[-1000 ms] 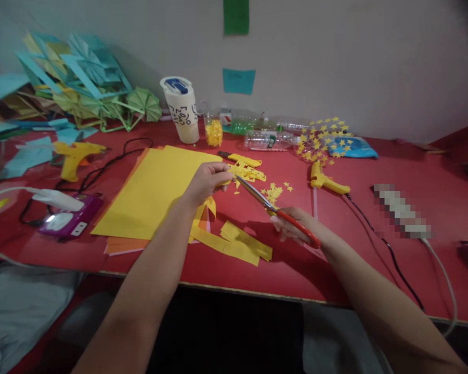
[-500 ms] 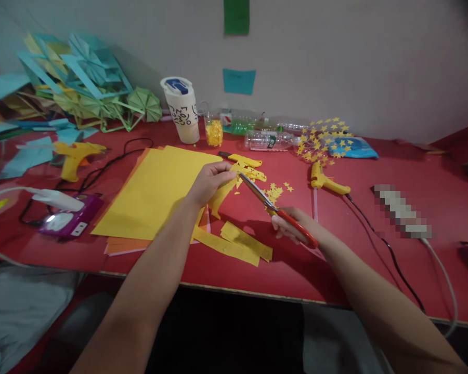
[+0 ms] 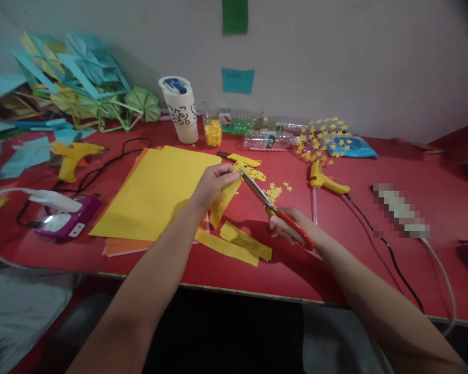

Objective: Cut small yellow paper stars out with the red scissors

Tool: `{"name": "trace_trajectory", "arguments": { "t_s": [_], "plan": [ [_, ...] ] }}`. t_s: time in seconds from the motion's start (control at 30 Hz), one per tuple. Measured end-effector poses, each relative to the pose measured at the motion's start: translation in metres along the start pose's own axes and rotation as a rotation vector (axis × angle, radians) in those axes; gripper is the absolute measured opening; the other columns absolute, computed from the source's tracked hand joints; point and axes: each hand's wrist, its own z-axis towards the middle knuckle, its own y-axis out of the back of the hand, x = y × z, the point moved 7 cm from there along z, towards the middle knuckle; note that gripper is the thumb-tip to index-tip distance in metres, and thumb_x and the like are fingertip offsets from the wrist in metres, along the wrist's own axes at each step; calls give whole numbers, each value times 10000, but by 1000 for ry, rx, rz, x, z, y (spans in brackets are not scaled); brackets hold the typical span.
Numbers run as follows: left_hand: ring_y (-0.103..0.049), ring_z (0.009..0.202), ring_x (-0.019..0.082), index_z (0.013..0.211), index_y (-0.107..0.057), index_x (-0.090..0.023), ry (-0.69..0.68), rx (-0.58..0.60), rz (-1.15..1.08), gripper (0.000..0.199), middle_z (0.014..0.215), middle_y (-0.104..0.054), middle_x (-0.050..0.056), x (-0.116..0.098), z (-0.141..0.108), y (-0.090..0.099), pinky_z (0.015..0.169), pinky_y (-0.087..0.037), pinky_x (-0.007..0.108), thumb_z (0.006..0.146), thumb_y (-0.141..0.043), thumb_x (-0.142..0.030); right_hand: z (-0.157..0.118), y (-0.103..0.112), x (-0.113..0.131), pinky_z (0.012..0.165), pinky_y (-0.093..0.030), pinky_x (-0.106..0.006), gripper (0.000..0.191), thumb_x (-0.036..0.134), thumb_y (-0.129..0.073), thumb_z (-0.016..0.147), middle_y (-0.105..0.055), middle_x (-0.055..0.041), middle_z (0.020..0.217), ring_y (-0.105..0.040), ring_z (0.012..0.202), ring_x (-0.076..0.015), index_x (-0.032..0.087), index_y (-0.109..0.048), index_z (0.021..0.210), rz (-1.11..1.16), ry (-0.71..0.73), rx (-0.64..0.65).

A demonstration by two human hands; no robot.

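Observation:
My left hand (image 3: 212,183) pinches a yellow paper strip (image 3: 223,202) that hangs down toward the red table (image 3: 335,270). My right hand (image 3: 290,226) grips red-handled scissors (image 3: 275,210), whose blades point up-left and meet the strip's top edge beside my left fingers. A stack of yellow sheets (image 3: 156,192) lies under my left forearm, with orange sheets beneath. Cut yellow strips (image 3: 237,244) lie in front of it. Small yellow stars (image 3: 275,191) are scattered just beyond the scissors.
A yellow glue gun (image 3: 327,183) with a black cord lies right of the stars, another glue gun (image 3: 72,156) at left. A white cup (image 3: 181,110), a jar of stars (image 3: 212,130), plastic bottles (image 3: 269,139) and folded paper shapes (image 3: 86,88) line the wall. A purple device (image 3: 66,221) sits near left.
The yellow strip has come loose and now hangs longer from my left hand. The scissors shifted slightly left toward its top edge.

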Motion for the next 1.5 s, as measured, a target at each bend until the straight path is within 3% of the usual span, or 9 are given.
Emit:
{"name": "trace_trajectory", "arguments": {
  "t_s": [0.2, 0.47, 0.77, 1.03, 1.5],
  "plan": [
    [-413, 508, 90, 554, -420, -183, -50, -14, 12, 252, 518, -401, -28, 4, 1, -3, 490, -316, 248, 713, -595, -269, 2, -6, -3, 335, -336, -193, 502, 674, -604, 667, -456, 51, 417, -510, 388, -103, 185, -497, 641, 52, -2, -12],
    [-287, 481, 67, 552, -364, -181, -84, -35, 1, 286, 526, -289, -43, 3, -1, -6, 481, -247, 244, 742, -559, -269, 0, -12, -1, 382, -404, -219, 538, 725, -562, 669, -428, 77, 361, -470, 323, -85, 198, -470, 615, 72, -32, -45],
    [-238, 494, 72, 555, -349, -181, -102, -48, -27, 280, 535, -279, -41, 1, -3, -11, 487, -219, 250, 752, -537, -244, -2, -22, 1, 559, -530, -285, 582, 793, -487, 678, -334, 127, 310, -353, 263, -52, 214, -448, 632, 168, 31, 17],
    [-241, 516, 81, 543, -323, -177, -168, -61, -8, 316, 538, -253, -37, 1, -2, -9, 515, -189, 266, 750, -548, -253, -1, -23, 0, 483, -501, -268, 587, 799, -484, 667, -327, 125, 304, -362, 255, -60, 217, -437, 615, 159, 28, 10],
    [-227, 499, 78, 518, -370, -172, -155, -43, -85, 306, 532, -265, -35, -1, -3, -10, 512, -198, 263, 735, -574, -244, -3, -20, 4, 473, -498, -258, 484, 677, -541, 724, -332, 110, 298, -377, 263, -70, 219, -436, 607, 129, 4, -23]
  ]
}}
